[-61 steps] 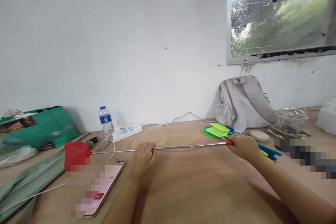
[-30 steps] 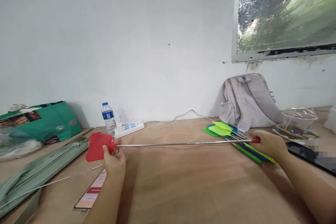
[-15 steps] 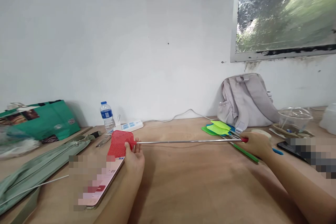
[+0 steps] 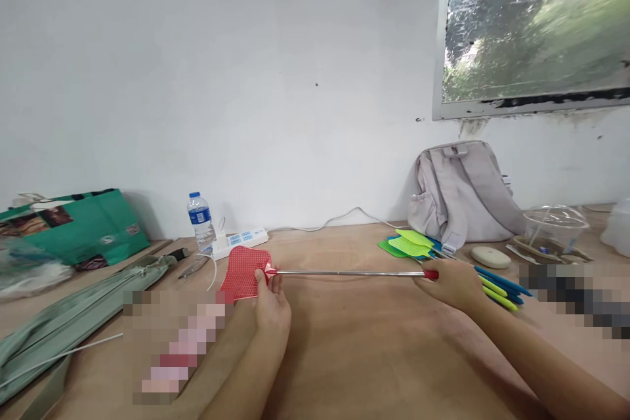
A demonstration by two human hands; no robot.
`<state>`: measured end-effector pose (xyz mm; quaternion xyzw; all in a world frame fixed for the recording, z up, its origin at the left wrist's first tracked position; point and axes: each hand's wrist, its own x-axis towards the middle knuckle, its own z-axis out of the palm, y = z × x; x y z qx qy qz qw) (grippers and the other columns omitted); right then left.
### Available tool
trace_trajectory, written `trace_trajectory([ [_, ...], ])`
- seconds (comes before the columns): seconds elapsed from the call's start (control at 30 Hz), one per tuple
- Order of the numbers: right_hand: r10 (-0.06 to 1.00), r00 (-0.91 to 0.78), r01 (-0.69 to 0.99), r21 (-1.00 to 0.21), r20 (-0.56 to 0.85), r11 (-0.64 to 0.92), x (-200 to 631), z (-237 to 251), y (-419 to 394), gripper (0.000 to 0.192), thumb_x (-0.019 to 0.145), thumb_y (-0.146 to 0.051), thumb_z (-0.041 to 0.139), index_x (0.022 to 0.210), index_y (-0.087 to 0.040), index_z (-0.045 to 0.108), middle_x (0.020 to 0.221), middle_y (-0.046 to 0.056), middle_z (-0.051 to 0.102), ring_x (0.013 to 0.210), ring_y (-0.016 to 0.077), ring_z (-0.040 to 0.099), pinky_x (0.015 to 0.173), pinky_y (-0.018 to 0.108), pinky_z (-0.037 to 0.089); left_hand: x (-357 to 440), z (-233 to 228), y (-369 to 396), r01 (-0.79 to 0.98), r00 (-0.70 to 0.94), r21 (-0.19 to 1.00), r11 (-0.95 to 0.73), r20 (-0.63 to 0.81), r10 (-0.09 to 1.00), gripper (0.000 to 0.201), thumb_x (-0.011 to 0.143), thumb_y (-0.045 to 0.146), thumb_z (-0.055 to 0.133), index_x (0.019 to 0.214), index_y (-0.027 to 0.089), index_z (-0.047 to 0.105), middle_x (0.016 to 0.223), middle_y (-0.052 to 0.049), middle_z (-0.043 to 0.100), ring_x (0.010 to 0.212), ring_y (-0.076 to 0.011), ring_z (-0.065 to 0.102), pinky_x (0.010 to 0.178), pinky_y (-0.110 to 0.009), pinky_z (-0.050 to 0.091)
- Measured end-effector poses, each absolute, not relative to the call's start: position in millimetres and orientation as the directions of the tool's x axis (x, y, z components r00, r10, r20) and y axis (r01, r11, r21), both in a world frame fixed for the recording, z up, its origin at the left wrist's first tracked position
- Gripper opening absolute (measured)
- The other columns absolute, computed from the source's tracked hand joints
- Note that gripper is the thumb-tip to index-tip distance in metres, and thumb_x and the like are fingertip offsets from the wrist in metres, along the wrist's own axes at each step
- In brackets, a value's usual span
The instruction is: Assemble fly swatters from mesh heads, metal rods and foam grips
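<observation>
Since a moment ago the red fly swatter [image 4: 245, 273] is shorter, its head nearer mid-surface. Left hand [image 4: 270, 302] fingers pinch its neck; right hand [image 4: 450, 283] clenches the handle. Light, thin, springy rod: grip both ends.

The telescopic rod [image 4: 344, 272] of the red fly swatter [image 4: 245, 273] shortened across the frames. The left hand [image 4: 270, 302] moved from mid-rod out to the red head, gripped it at the neck, then carried it rightward, away from the tabletop's left edge and toward the right hand [image 4: 450, 282], which kept hold of the handle.
</observation>
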<state>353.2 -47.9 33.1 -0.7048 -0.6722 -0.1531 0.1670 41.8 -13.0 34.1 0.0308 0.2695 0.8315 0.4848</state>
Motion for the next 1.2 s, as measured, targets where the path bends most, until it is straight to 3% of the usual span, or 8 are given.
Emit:
trace_trajectory([
  [0.2,0.903,0.090,0.995,-0.074,0.419,-0.065,341,35,-54,0.028,0.066,-0.044,0.050,0.049,-0.022,0.054,0.052,0.000,0.055,0.052,0.0143,0.047,0.048,0.025,0.013,33,33,-12,-0.751,-0.593,0.489,-0.444,-0.202,0.779,0.014,0.084,0.017,0.047,0.073,0.018,0.056,0.064,0.005,0.060,0.060,-0.0046,0.060,0.067,-0.015,0.048],
  [0.43,0.921,0.074,0.991,-0.129,0.382,-0.026,314,31,-65,0.027,0.065,-0.041,0.054,0.047,-0.020,0.050,0.050,0.000,0.052,0.051,0.0130,0.045,0.048,0.025,0.013,47,30,-15,-0.765,-0.563,0.489,-0.419,-0.194,0.803,0.020,0.085,0.016,0.045,0.068,0.016,0.056,0.058,0.005,0.059,0.056,-0.0048,0.059,0.065,-0.015,0.047],
  [0.67,0.963,0.072,0.958,-0.288,0.259,0.006,279,23,-77,0.021,0.065,-0.038,0.055,0.055,-0.020,0.056,0.055,0.000,0.056,0.054,0.0129,0.047,0.048,0.024,0.017,65,15,-16,-0.743,-0.541,0.542,-0.392,-0.141,0.829,0.016,0.083,0.014,0.048,0.070,0.016,0.058,0.067,0.002,0.063,0.067,-0.0069,0.061,0.078,-0.021,0.046],
  [0.9,0.975,0.121,0.935,-0.352,0.188,-0.048,268,20,-85,0.021,0.064,-0.035,0.054,0.050,-0.020,0.052,0.052,0.000,0.055,0.049,0.0122,0.047,0.045,0.023,0.018,65,9,-10,-0.733,-0.554,0.530,-0.427,-0.102,0.826,0.014,0.081,0.013,0.050,0.074,0.017,0.060,0.072,0.001,0.065,0.073,-0.0077,0.062,0.083,-0.022,0.045],
  [1.2,0.985,0.132,0.891,-0.450,0.113,-0.067,258,18,-88,0.019,0.063,-0.031,0.051,0.049,-0.019,0.047,0.049,0.000,0.053,0.047,0.0117,0.047,0.042,0.022,0.020,67,13,-16,-0.740,-0.547,0.521,-0.425,-0.099,0.831,0.017,0.082,0.010,0.047,0.071,0.016,0.059,0.065,0.002,0.064,0.064,-0.0074,0.063,0.080,-0.021,0.046],
])
